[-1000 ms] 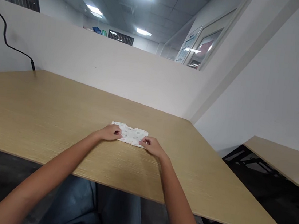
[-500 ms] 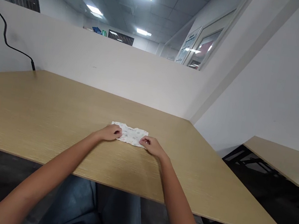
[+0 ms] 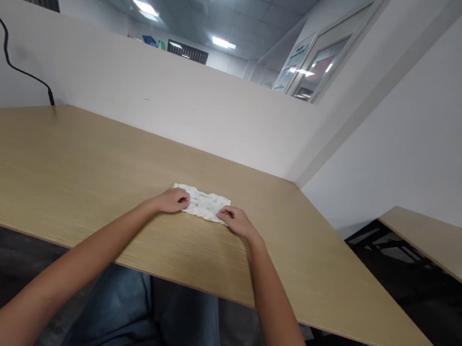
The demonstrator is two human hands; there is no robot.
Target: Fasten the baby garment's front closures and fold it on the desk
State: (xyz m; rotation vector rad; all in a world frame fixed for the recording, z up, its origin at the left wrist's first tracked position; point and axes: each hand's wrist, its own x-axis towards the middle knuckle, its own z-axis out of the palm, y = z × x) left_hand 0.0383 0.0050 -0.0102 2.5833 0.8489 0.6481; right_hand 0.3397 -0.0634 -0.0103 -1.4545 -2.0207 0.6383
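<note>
A small white baby shirt (image 3: 205, 206) with a faint print lies on the table, folded into a wide, short strip. Its neckline faces away from me. At its left end, my left hand (image 3: 174, 200) has curled fingers closed on the cloth near the lower corner. My right hand (image 3: 237, 220) pinches the lower right corner between thumb and fingers. Both wrists rest low over the wood. The cloth under the fingertips is hidden.
The light wooden table (image 3: 98, 178) ends at a white partition (image 3: 173, 97) behind. A black cable (image 3: 22, 74) hangs down at the far left. Another table (image 3: 438, 243) stands to the right, beyond a gap. My legs (image 3: 152, 321) are under the front edge.
Both hands keep their place on the shirt, with hardly any movement. The whole view has shifted slightly, so the table appears a little higher.
</note>
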